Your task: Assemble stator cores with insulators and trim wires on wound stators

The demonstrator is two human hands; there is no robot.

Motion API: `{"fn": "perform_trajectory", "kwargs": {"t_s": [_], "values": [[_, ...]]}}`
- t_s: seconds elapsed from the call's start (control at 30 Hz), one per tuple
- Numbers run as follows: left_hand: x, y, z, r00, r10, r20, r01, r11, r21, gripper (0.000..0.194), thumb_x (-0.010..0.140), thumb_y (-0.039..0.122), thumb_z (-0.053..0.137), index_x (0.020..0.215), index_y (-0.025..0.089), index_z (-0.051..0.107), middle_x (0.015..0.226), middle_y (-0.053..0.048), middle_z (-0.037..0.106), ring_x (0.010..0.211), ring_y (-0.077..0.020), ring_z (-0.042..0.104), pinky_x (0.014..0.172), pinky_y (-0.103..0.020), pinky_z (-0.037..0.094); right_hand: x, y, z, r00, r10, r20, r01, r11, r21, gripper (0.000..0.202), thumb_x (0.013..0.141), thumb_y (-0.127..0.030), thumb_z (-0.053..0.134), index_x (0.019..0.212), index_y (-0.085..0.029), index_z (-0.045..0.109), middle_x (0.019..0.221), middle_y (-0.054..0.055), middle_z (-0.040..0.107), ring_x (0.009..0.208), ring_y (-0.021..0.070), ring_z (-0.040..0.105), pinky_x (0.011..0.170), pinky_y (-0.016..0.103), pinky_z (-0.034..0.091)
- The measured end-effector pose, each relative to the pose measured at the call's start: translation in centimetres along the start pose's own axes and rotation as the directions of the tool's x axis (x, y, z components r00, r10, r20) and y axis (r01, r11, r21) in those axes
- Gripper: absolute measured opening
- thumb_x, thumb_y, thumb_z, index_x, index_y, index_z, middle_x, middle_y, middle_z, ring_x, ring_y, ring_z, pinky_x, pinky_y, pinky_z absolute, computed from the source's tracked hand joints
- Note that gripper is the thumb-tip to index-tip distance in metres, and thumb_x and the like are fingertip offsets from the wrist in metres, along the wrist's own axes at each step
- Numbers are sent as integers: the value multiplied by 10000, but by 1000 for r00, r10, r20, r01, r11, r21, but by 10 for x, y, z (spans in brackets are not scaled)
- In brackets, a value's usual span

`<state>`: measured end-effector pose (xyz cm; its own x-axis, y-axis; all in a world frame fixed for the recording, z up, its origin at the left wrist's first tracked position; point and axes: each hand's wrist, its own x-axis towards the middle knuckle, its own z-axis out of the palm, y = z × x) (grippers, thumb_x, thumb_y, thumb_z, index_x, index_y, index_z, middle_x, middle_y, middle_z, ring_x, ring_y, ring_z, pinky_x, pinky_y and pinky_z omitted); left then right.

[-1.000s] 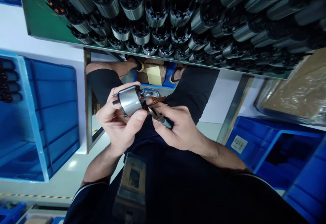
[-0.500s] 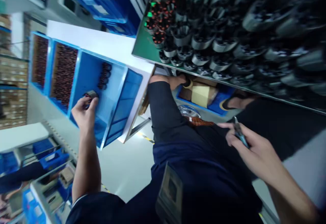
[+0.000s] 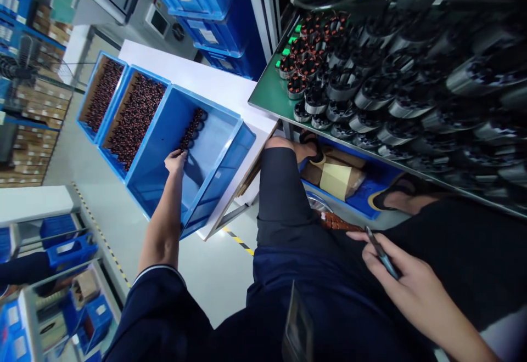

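Left hand [image 3: 176, 161] reached deeper into blue bin [image 3: 224, 153], grip unclear, seemingly empty; right hand [image 3: 405, 285] pinches tweezers [image 3: 381, 252].

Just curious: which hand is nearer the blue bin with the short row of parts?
Left. The left hand reaches inside the blue bin; the right hand rests over the lap, well away.
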<state>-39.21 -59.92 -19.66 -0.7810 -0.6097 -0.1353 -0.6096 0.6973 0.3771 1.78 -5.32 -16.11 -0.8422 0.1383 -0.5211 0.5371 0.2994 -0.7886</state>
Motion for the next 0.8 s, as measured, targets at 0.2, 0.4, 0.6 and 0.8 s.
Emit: {"fn": "perform_trajectory", "kwargs": {"t_s": [0.2, 0.4, 0.6, 0.8], "values": [[-21, 18, -36, 995, 94, -37, -96, 995, -31, 505, 1046, 268, 950, 1489, 120, 758, 1530, -187, 743, 1308, -308, 793, 1207, -551, 697, -2, 20, 16, 1000, -14, -2, 14, 1000, 0, 564, 1065, -677, 727, 1314, -197, 889, 1048, 97, 892, 786, 197, 788, 838, 265, 683], [-83, 92, -63, 770, 616, -165, -636, 763, -116, 747, 984, 418, 979, 1666, 279, 708, 1763, -170, 537, 1634, -413, 629, 1335, -578, 630, 10, 1, 16, 998, -34, 58, 35, 999, -24, 652, 1156, -667, 608, 1498, -176, 866, 982, 66, 859, 801, 198, 794, 901, 274, 693], [-161, 222, 30, 195, 981, -24, -980, 194, -46, 471, 1116, 493, 845, 1557, 346, 772, 1984, -78, 398, 1840, -448, 356, 1508, -745, 371, 4, -29, 18, 989, -104, 103, 108, 993, -39, 625, 1195, -621, 589, 1611, -218, 825, 1508, 176, 884, 1382, 338, 869, 1317, 469, 633], [-191, 284, 95, 198, 959, 202, -943, 243, -227, 543, 1003, 704, 955, 1252, 230, 860, 1943, -141, 529, 1858, -481, 315, 1541, -717, 247, -18, -27, 12, 989, -117, 90, 121, 992, -40, 552, 1219, -577, 578, 1496, -202, 874, 1283, 174, 924, 1248, 339, 883, 1252, 507, 675]]}}
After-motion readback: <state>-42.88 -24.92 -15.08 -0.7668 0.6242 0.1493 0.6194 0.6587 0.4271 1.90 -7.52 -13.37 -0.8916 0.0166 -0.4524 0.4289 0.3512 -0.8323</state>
